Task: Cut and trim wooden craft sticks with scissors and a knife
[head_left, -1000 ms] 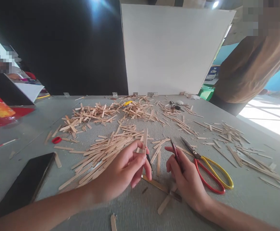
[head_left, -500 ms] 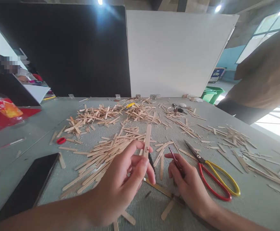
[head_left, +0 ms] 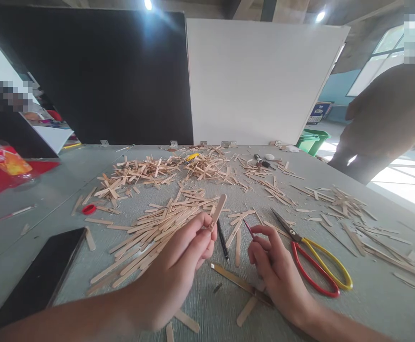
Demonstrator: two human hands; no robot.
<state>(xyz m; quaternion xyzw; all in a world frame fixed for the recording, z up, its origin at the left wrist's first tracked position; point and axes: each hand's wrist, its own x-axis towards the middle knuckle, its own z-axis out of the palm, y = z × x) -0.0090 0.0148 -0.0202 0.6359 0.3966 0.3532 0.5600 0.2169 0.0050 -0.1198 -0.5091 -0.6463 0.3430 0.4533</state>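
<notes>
My left hand point(head_left: 182, 259) pinches a pale wooden stick point(head_left: 219, 209), which tilts up to the right and has a small notch near my fingertips. In my right hand point(head_left: 278, 266) is a thin dark reddish tool point(head_left: 249, 229), its tip pointing up and left, apart from the stick. A black pen point(head_left: 223, 241) lies on the table between my hands. Below it, a yellowish metal strip point(head_left: 232, 278) reaches under my right hand. Scissors point(head_left: 317, 259) with red and yellow handles lie to the right. Many loose sticks point(head_left: 157, 232) spread beyond my left hand.
A black phone point(head_left: 39, 275) lies at the left, near a red ring point(head_left: 89, 209). A bottle point(head_left: 4, 159) stands far left. More stick piles point(head_left: 143, 168) cover the table's back. Black and white panels point(head_left: 260, 80) rise behind. A person point(head_left: 389, 109) stands at the right.
My left hand has turned, tilting the stick to the right and lowering its top. Its fingers are more closed, uncovering the pen. The person at the right has shifted and stands more upright.
</notes>
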